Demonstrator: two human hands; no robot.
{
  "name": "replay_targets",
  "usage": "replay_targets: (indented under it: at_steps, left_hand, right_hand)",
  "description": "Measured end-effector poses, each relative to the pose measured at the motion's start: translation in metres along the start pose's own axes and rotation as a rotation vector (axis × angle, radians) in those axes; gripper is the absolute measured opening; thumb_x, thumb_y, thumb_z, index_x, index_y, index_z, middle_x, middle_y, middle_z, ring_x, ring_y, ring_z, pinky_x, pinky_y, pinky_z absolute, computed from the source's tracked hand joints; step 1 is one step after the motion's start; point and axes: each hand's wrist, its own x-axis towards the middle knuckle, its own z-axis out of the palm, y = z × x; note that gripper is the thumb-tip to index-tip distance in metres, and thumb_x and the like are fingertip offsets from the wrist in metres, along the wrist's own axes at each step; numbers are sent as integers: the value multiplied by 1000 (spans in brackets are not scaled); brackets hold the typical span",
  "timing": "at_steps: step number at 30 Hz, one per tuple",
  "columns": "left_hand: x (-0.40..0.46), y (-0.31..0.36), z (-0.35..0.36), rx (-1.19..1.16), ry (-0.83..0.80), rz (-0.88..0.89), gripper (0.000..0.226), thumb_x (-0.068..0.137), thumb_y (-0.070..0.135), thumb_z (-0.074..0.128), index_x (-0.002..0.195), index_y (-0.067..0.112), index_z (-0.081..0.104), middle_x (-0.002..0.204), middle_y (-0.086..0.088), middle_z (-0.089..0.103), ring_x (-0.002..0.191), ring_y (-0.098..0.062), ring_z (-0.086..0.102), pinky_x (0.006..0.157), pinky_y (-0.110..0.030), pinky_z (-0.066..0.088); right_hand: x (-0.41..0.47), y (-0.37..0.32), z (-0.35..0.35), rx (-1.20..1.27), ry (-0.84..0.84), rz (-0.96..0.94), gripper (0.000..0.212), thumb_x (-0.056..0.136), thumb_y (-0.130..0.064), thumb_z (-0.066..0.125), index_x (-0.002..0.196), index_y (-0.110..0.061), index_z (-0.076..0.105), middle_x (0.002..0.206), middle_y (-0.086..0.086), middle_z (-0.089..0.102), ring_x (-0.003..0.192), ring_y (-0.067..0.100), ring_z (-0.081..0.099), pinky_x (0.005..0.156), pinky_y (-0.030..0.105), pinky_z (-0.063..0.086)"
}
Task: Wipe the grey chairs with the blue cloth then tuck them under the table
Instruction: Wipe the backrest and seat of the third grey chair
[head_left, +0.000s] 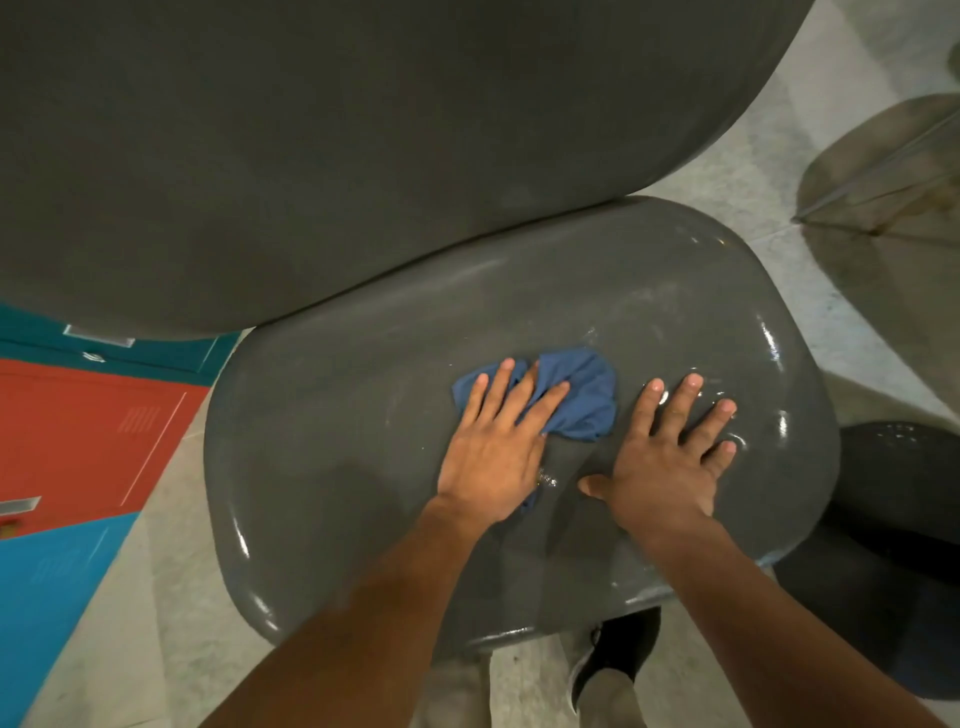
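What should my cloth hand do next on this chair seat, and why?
Probably sweep the left hand, pressing the blue cloth flat, rightward across the grey chair seat. Wet glints show beside the right hand, which rests flat on the seat, so lift it clear first.

Glossy grey chair seat (363, 467), wet-sheened, beneath both grips; crumpled blue cloth (576, 395) bunched on it, pinned under left grip (493, 457), just left of right grip (670, 462).
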Motion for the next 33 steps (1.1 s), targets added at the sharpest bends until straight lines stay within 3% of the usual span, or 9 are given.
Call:
replay_targets:
  at_steps: [9, 16, 19, 22, 25, 27, 30, 33]
  left_hand:
    - [-59, -21, -7, 35, -84, -117, 59, 103, 33, 30, 161, 30, 23, 165, -8, 34, 155, -36, 22, 125, -54, 23]
    - [7, 14, -15, -87, -29, -437, 58, 110, 31, 29, 164, 31, 9, 173, -1, 6, 159, -30, -6, 128, -49, -4]
    - [23, 30, -6, -89, 13, -349, 57, 109, 31, 31, 164, 29, 16, 171, -5, 17, 159, -33, 2, 128, -52, 1]
    - [-3, 30, 5, -42, 30, -126, 57, 105, 31, 28, 162, 27, 26, 165, -8, 33, 157, -35, 16, 128, -53, 13]
    - [-45, 4, 4, 16, -23, 81, 62, 100, 26, 36, 161, 27, 25, 164, -8, 35, 156, -33, 21, 127, -52, 18]
    - [-71, -26, 1, 53, -28, 104, 65, 97, 24, 38, 160, 26, 25, 163, -10, 36, 154, -34, 25, 126, -52, 21]
    - [-82, -62, -5, 37, 1, -17, 60, 96, 25, 37, 156, 23, 32, 159, -14, 43, 150, -38, 34, 123, -51, 24]
    - [-48, -54, -4, 30, 82, -311, 55, 100, 29, 33, 155, 22, 39, 160, -12, 41, 153, -35, 29, 126, -49, 20]
  right_hand:
    - [-6, 12, -4, -2, -3, -68, 131, 83, -68, 66, 154, -12, -29, 156, 22, -40, 144, 54, -28, 122, 62, 3]
    - [-6, 13, -1, -22, 24, -70, 130, 84, -68, 66, 154, -11, -28, 156, 23, -39, 144, 55, -26, 122, 62, 5]
    - [-5, 11, 1, -37, 46, -64, 131, 83, -69, 66, 155, -11, -27, 157, 24, -37, 145, 55, -25, 121, 62, 5]
    - [-5, 12, 2, -47, 49, -67, 131, 82, -69, 66, 155, -11, -25, 158, 23, -36, 145, 55, -24, 121, 62, 6]
    - [-6, 15, 3, -45, 66, -82, 128, 84, -70, 64, 156, -12, -24, 159, 23, -35, 146, 55, -23, 122, 62, 7]
    - [-7, 17, 4, -37, 73, -91, 127, 84, -70, 63, 156, -13, -24, 159, 22, -35, 146, 54, -24, 122, 61, 7]
    - [-8, 19, 6, -34, 82, -101, 127, 84, -71, 62, 156, -14, -25, 159, 22, -35, 145, 53, -25, 122, 61, 6]
    - [-8, 18, 7, -34, 84, -99, 127, 84, -71, 62, 156, -14, -26, 159, 22, -36, 145, 54, -25, 123, 61, 6]
